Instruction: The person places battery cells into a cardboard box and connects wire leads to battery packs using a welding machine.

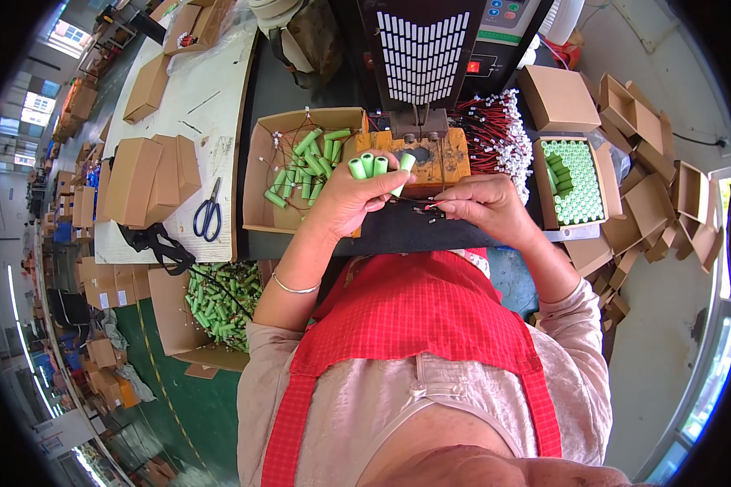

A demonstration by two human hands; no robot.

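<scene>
My left hand [345,199] is closed round several green battery cells [368,165], their pale ends facing up. One more cell [404,174] leans out between its thumb and fingers, close to the worn orange block [455,166] under a spot welder [419,122]. To the right, my right hand [491,209] pinches what looks like a thin wire lead; its fingertips are level with the block's front edge. Some short dark and red wire ends [427,209] show just below those fingertips on the black bench top. The far end of the pinched lead cannot be made out.
A carton [256,170] of loose wired cells stands left of the block. At right are bundled red-black leads with white plugs [508,134] and a box of upright cells [573,183]. Scissors [209,215] lie on the white table; a bigger carton [175,325] of cells sits lower left.
</scene>
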